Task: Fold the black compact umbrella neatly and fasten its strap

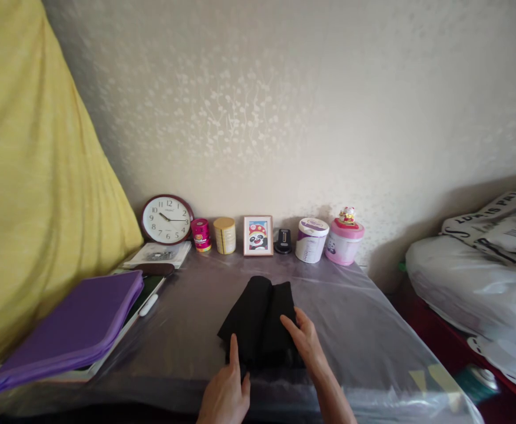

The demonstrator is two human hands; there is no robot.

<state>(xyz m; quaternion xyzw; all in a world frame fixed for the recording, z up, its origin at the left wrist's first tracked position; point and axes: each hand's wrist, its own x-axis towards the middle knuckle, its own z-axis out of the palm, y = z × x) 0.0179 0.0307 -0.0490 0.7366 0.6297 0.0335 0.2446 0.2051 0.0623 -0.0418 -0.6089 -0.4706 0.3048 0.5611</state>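
A folded black cloth (258,315) lies in the middle of a table covered with clear plastic sheeting (364,330). My left hand (227,391) rests at the cloth's near left edge, its thumb stretched up along the fabric and its fingers tucked under the fold. My right hand (306,341) lies flat on the cloth's right side, fingers stretched out and pressing on it.
A purple folder (72,327) on a stack sits at the left. Along the wall stand a round clock (166,219), two small tins, a framed panda picture (258,235), a white tub and a pink jar (344,240). Bagged bundles (479,282) lie at the right. A yellow curtain hangs left.
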